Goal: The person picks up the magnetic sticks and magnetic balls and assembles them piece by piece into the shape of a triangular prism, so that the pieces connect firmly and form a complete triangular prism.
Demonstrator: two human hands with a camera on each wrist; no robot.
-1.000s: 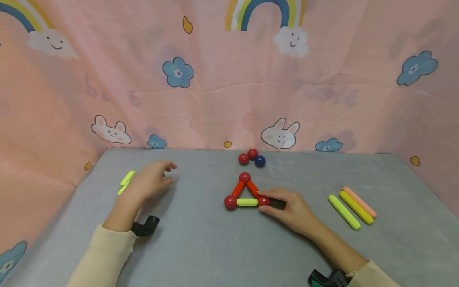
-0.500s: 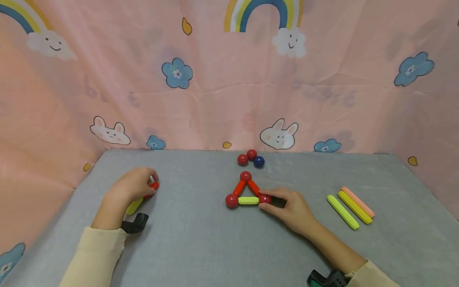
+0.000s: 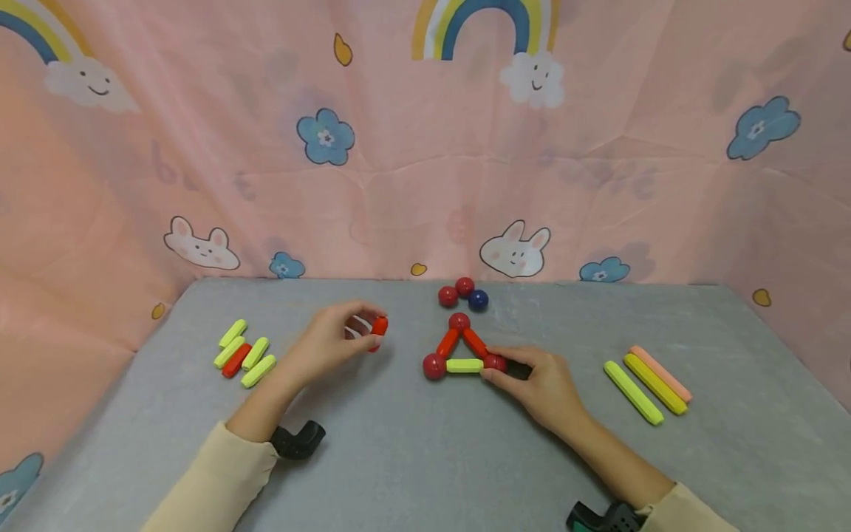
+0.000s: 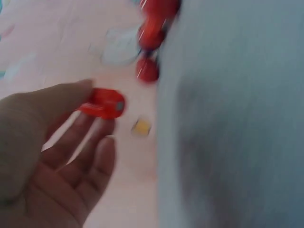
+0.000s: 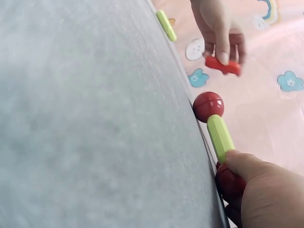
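Observation:
My left hand (image 3: 327,341) pinches a short red magnetic stick (image 3: 379,329) between thumb and fingers, above the table left of the triangle. The left wrist view shows a small grey disc in the end of this red stick (image 4: 105,103). On the table lies a triangle of two red sticks, one yellow-green stick (image 3: 465,366) and three red balls, one at each corner. My right hand (image 3: 541,384) grips its near right red ball (image 3: 495,362) with thumb and fingers, partly covering it. The near left red ball (image 5: 208,107) shows fully in the right wrist view.
Several yellow-green sticks (image 3: 229,352) and one red stick (image 3: 236,360) lie at the left. Two red balls (image 3: 448,297) and a blue ball (image 3: 478,300) sit behind the triangle. Longer sticks, including a yellow one (image 3: 655,383), lie at the right. A pink cloth hangs behind.
The left hand first came back over the sticks at the left, took up a red one, then carried it right toward the triangle. My right hand keeps its grip on the ball.

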